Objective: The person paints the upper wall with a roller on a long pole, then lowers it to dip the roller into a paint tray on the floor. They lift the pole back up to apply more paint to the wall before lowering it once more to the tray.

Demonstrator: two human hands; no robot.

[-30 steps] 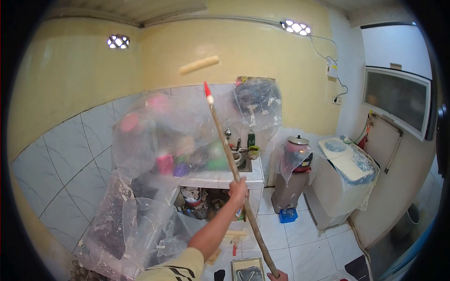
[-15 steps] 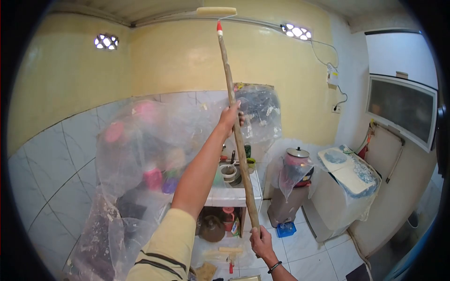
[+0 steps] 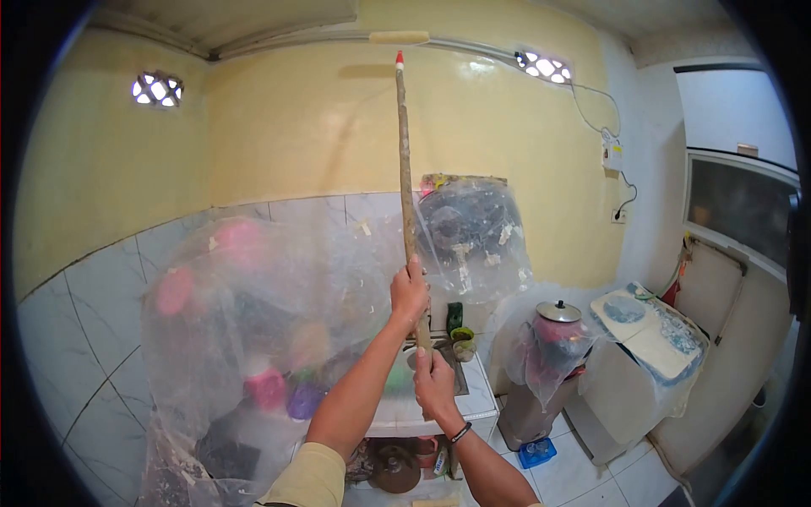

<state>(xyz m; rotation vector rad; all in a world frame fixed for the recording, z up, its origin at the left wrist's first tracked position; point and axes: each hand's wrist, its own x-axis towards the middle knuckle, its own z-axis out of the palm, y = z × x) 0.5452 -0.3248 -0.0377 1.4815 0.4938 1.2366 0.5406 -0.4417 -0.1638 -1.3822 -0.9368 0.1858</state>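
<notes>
A long wooden pole stands nearly upright in front of me. A paint roller with a red-and-white handle tops it, its pale sleeve level with the pipes along the top of the yellow wall. My left hand is wrapped round the pole at its lower part. Just below, my right hand, with a dark band at the wrist, grips the pole close to its bottom end. Behind my hands is a tiled counter with a sink area.
Clear plastic sheeting drapes items at left and centre. A wrapped dark object is on the wall. To the right stand a lidded pot on a tall stand and a plastic-covered washing machine. Cables hang near the vent block.
My right hand has come up nearer my left hand, and the pole stands straighter. The view has shifted, so the wall and counter sit lower in it.
</notes>
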